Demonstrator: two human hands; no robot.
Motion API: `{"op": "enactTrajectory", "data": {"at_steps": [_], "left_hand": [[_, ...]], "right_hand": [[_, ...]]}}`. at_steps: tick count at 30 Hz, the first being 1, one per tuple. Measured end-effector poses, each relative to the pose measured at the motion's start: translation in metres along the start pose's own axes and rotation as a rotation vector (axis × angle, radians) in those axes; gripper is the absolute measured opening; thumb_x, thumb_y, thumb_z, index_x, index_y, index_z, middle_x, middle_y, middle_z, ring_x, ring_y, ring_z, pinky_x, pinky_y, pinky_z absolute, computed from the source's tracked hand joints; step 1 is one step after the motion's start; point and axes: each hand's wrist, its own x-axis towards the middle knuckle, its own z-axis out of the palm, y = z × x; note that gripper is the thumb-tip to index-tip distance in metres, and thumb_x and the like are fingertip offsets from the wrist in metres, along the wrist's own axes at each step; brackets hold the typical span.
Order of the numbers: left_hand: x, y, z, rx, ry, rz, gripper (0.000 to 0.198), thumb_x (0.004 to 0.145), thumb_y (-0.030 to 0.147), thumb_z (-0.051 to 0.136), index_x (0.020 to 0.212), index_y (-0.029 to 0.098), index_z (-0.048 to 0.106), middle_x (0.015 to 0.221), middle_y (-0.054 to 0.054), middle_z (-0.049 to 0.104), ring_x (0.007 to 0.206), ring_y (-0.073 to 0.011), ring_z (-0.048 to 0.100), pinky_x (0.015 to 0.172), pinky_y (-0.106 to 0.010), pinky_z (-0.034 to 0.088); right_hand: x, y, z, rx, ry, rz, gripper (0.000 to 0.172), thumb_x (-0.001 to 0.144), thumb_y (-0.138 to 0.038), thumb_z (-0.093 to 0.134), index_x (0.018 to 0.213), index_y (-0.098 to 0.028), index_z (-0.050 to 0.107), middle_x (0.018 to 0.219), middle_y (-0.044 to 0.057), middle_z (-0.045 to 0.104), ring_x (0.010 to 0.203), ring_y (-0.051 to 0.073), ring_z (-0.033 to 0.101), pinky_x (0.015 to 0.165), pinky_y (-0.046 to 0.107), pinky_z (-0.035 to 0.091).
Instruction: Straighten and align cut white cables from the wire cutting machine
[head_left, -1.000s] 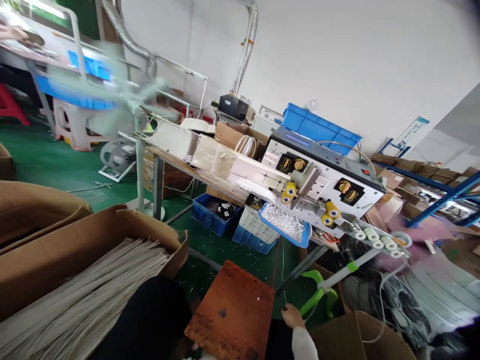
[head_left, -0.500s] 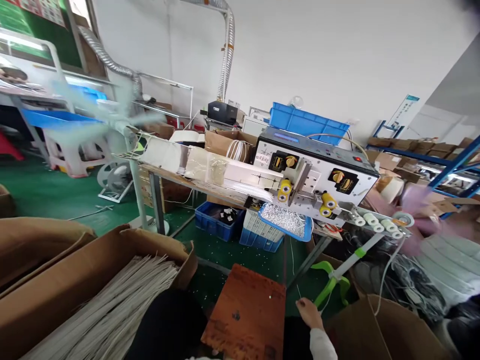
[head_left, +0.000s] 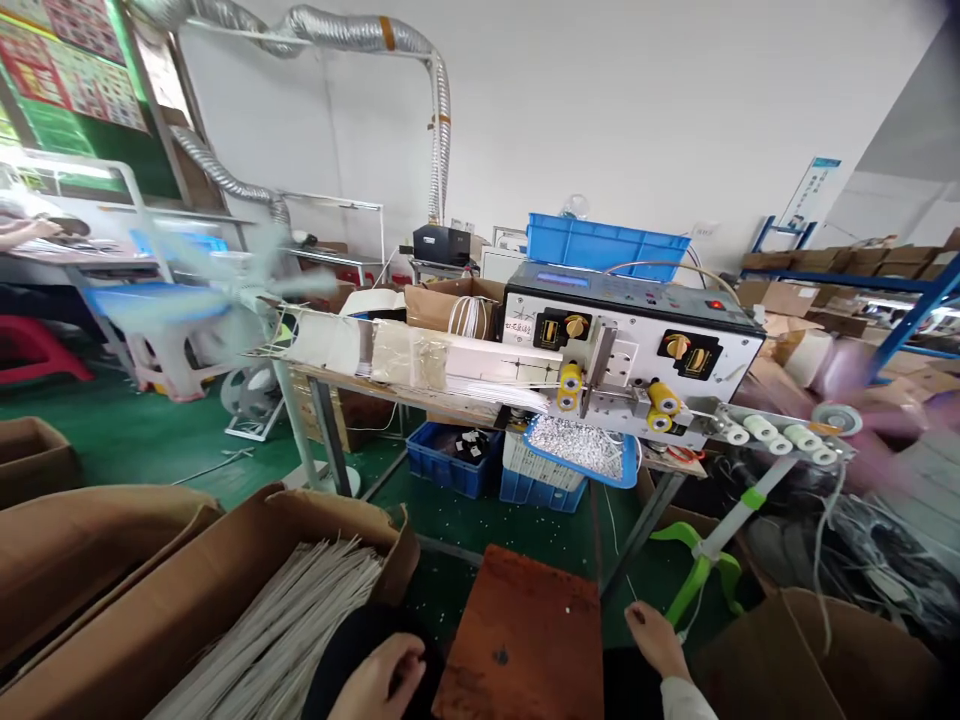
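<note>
My left hand [head_left: 381, 680] is low in the view over my dark-clothed leg, fingers curled with a gap to the thumb, nothing visible between them. To the right of a reddish-brown board [head_left: 525, 635], my right hand [head_left: 654, 636] has its fingers pinched together near the end of a thin white wire [head_left: 613, 520]. Whether the wire is gripped is too small to tell. Beyond the hands stands a wire machine [head_left: 622, 345] with yellow rollers. White wires [head_left: 499, 390] lie at its left side, and a blue tray of small white pieces [head_left: 577, 447] hangs below.
A long cardboard box [head_left: 187, 570] of cut wires stands at the left. A spinning fan [head_left: 251, 290] is behind it. At the right are a green-legged stand [head_left: 705, 550] and another cardboard box [head_left: 802, 650]. A person's arm [head_left: 26, 235] shows far left.
My left hand has come into view at the bottom. The view has shifted, and my right hand appears farther right, its fingers still pinched.
</note>
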Motion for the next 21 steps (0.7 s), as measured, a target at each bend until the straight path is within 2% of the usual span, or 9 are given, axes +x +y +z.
{"op": "enactTrajectory", "data": {"at_steps": [2,4,7,9,12,14,16,18,21], "left_hand": [[0.013,0.007,-0.018,0.032,0.101,0.046,0.023,0.089,0.038,0.045,0.09,0.025,0.063,0.09,-0.004,0.067,0.086,-0.0233,0.064,0.079,-0.034,0.052],[0.037,0.03,-0.035,0.078,0.191,0.126,0.023,0.09,0.038,0.046,0.094,0.023,0.063,0.094,-0.006,0.066,0.091,-0.0236,0.063,0.083,-0.035,0.052],[0.085,0.08,-0.059,0.184,0.309,0.352,0.021,0.091,0.034,0.049,0.103,0.021,0.061,0.104,-0.009,0.064,0.102,-0.0243,0.059,0.093,-0.038,0.049],[0.12,0.119,-0.077,0.271,0.367,0.512,0.021,0.091,0.032,0.051,0.106,0.02,0.059,0.106,-0.01,0.062,0.104,-0.0248,0.057,0.094,-0.04,0.048],[0.17,0.174,-0.106,0.398,0.44,0.632,0.024,0.091,0.03,0.053,0.112,0.019,0.057,0.112,-0.01,0.059,0.109,-0.0254,0.052,0.098,-0.041,0.045],[0.201,0.204,-0.123,0.503,0.437,0.656,0.032,0.088,0.031,0.058,0.117,0.018,0.055,0.116,-0.01,0.057,0.113,-0.027,0.049,0.101,-0.042,0.042],[0.229,0.223,-0.137,0.618,0.406,0.663,0.046,0.083,0.036,0.065,0.122,0.015,0.052,0.12,-0.012,0.054,0.117,-0.0293,0.046,0.102,-0.043,0.041],[0.253,0.233,-0.146,0.737,0.338,0.634,0.057,0.078,0.041,0.071,0.124,0.014,0.05,0.124,-0.013,0.052,0.119,-0.0307,0.044,0.101,-0.043,0.041],[0.275,0.233,-0.151,0.861,0.225,0.579,0.057,0.074,0.044,0.074,0.118,0.015,0.053,0.121,-0.013,0.054,0.117,-0.0302,0.047,0.098,-0.04,0.042]], "right_hand": [[0.0,-0.003,0.001,-0.006,0.005,-0.001,0.029,0.091,-0.039,0.04,0.087,-0.025,0.065,0.095,0.005,0.071,0.09,0.021,0.066,0.076,0.027,0.044],[-0.001,-0.004,0.001,-0.016,0.005,0.0,0.028,0.09,-0.039,0.041,0.086,-0.025,0.064,0.093,0.005,0.071,0.089,0.022,0.066,0.075,0.028,0.043],[-0.004,-0.002,0.001,-0.025,0.003,-0.002,0.028,0.091,-0.04,0.039,0.086,-0.025,0.063,0.093,0.005,0.071,0.089,0.023,0.066,0.072,0.028,0.042],[-0.005,0.002,0.001,-0.026,0.005,0.003,0.029,0.091,-0.039,0.039,0.087,-0.025,0.064,0.095,0.005,0.071,0.091,0.023,0.066,0.073,0.028,0.042],[-0.006,0.007,0.0,-0.021,-0.002,0.01,0.03,0.091,-0.038,0.039,0.089,-0.025,0.066,0.096,0.006,0.071,0.092,0.023,0.066,0.074,0.028,0.043],[-0.006,0.009,0.001,-0.009,-0.005,0.013,0.03,0.091,-0.038,0.039,0.089,-0.024,0.066,0.096,0.006,0.071,0.092,0.023,0.066,0.075,0.028,0.043],[-0.006,0.01,0.001,0.005,0.002,0.019,0.03,0.091,-0.037,0.04,0.09,-0.024,0.066,0.096,0.006,0.071,0.092,0.023,0.066,0.075,0.029,0.043],[-0.006,0.011,0.002,0.009,0.005,0.022,0.029,0.091,-0.037,0.041,0.092,-0.024,0.066,0.096,0.006,0.071,0.092,0.022,0.066,0.075,0.028,0.042],[-0.007,0.009,0.001,-0.002,0.0,0.024,0.029,0.092,-0.036,0.04,0.09,-0.024,0.066,0.096,0.006,0.071,0.09,0.023,0.066,0.075,0.028,0.041]]}}
